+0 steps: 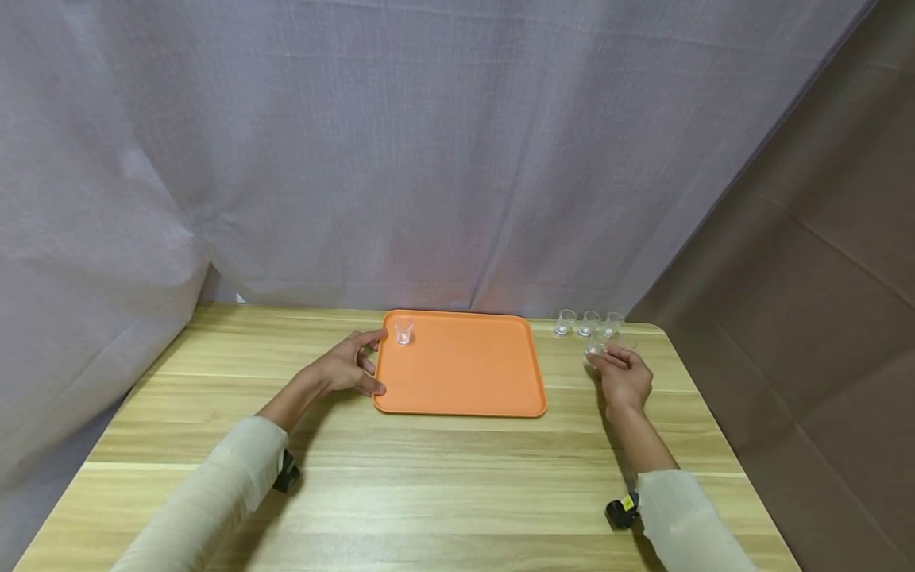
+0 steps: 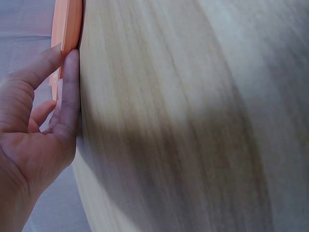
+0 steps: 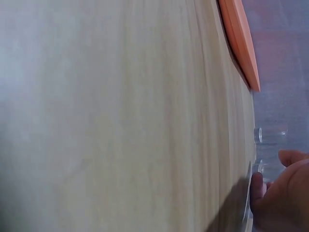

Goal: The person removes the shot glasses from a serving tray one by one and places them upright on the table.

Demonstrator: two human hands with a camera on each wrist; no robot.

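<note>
An orange tray (image 1: pixel 465 397) lies in the middle of the wooden table, with one small clear glass (image 1: pixel 403 332) standing in its far left corner. My left hand (image 1: pixel 372 364) rests against the tray's left rim with fairly straight fingers; in the left wrist view those fingers (image 2: pixel 71 87) lie along the orange rim (image 2: pixel 67 24). To the right of the tray, my right hand (image 1: pixel 608 359) curls its fingers round another small clear glass (image 1: pixel 596 347), just off the table top. In the right wrist view this glass (image 3: pixel 260 166) shows beside my fingertips (image 3: pixel 257 186).
Three more small clear glasses (image 1: pixel 588 322) stand in a row near the table's far right corner. Grey curtain hangs behind the wooden table (image 1: pixel 429 477) and brown cloth to its right. Black wrist cameras (image 1: pixel 620 511) sit on both forearms.
</note>
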